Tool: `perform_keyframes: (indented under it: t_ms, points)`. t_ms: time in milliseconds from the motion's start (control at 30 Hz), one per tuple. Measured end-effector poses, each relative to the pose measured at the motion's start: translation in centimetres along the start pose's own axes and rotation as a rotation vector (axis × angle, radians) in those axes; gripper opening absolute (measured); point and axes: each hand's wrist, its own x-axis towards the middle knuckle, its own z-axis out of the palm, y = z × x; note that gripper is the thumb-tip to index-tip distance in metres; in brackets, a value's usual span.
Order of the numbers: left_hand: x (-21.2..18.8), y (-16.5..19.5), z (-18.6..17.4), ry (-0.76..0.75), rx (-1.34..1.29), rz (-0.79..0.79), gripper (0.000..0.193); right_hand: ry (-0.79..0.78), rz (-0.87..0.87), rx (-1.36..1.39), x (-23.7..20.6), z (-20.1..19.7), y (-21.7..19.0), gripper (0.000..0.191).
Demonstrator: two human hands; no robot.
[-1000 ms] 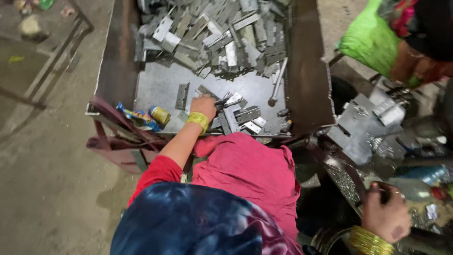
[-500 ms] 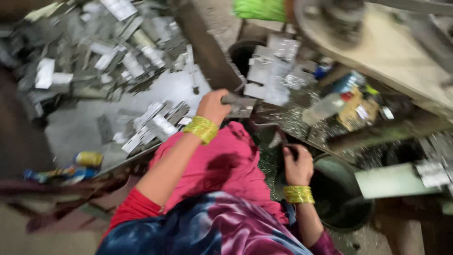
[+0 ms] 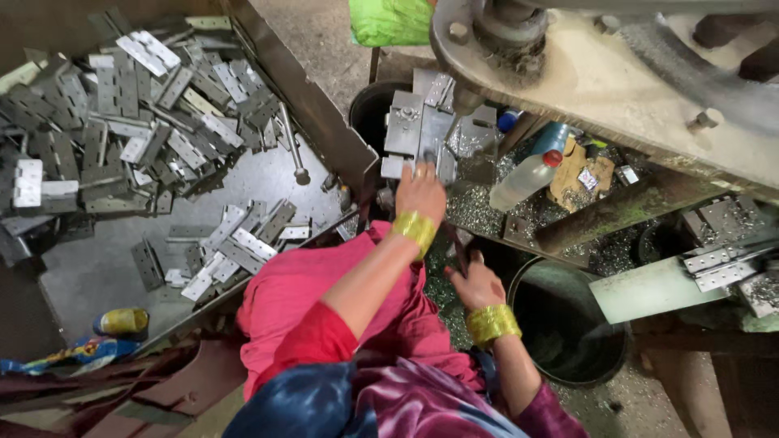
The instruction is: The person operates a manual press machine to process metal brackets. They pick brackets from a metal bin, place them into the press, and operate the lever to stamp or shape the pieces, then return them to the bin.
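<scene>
Left hand point(image 3: 420, 191) moved onto grey hinge plates point(image 3: 422, 130)

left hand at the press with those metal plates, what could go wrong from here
1. The left hand rests on the metal plates directly under the heavy press head, so fingers could be caught or cut on sharp edges.
2. The right hand grips a thin rod over loose metal shavings, which could nick bare skin.
3. The plastic bottle lies close by and could be knocked.
</scene>
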Motion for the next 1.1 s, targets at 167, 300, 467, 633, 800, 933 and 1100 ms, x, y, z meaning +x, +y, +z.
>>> perform_keyframes:
  t_ms: [167,300,467,633,800,933,1100]
  points:
    - [3.1,-1.3,-0.6,-0.116,0.028,-0.018,0.038,0.152,-0.301,0.140,3.2,0.9,2.0,0.073]
    - [2.8,-1.5,0.9,-0.029,0.016,-0.023,0.038,0.168,-0.076,0.089,3.2,6.3,3.6,0.067]
    - [2.3,-2.4,2.8,-0.042,0.044,-0.038,0.042,0.080,0.045,0.196,3.9,7.8,5.5,0.061]
    - [4.5,-2.1,3.0,-0.063,0.025,-0.072,0.046,0.053,-0.040,0.134,5.7,4.9,5.4,0.069]
    - [4.1,-2.4,1.6,-0.008,0.010,-0.113,0.044,0.137,-0.042,-0.028,4.9,5.3,3.9,0.062]
    - [3.6,-3.7,0.1,-0.116,-0.016,-0.062,0.040,-0.019,0.029,0.029,5.2,4.6,4.2,0.062]
    - [3.5,-3.2,-0.6,-0.150,-0.012,-0.059,0.041,0.126,-0.161,0.148,4.6,5.1,4.6,0.063]
